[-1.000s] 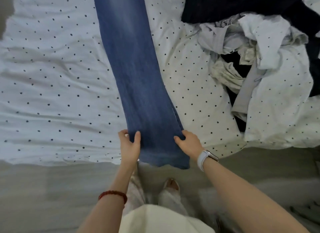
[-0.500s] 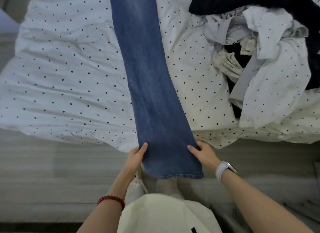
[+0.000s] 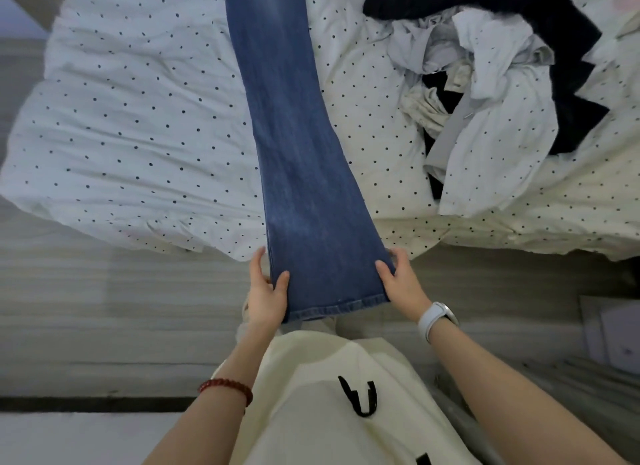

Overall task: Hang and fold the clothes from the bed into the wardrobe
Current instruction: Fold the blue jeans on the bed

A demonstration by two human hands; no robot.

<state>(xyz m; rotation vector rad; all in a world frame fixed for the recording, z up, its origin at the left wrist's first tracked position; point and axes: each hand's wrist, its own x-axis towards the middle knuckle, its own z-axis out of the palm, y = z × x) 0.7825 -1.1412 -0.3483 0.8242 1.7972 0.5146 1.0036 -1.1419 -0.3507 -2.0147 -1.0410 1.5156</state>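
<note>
Both hands' fingers [image 3: 281, 280] pinch the jeans [image 3: 298, 173] hem, left hand [image 3: 265, 300] and right hand [image 3: 403, 284].

The jeans [image 3: 294, 146] lie lengthwise on the bed [image 3: 138, 118], hem overhanging its near edge, clothes pile [image 3: 485, 83] to their right

The bed [image 3: 131, 125] wears a white cover with small dark dots, rumpled along its near edge. Blue jeans [image 3: 291, 146] lie stretched across it, their hem hanging off the edge toward the left hand [image 3: 265, 300] and right hand [image 3: 403, 284]. Beyond the right hand's grip sits a heap of clothes [image 3: 485, 83], pale and dark pieces tangled. A grey striped floor [image 3: 104, 308] lies below.
</note>
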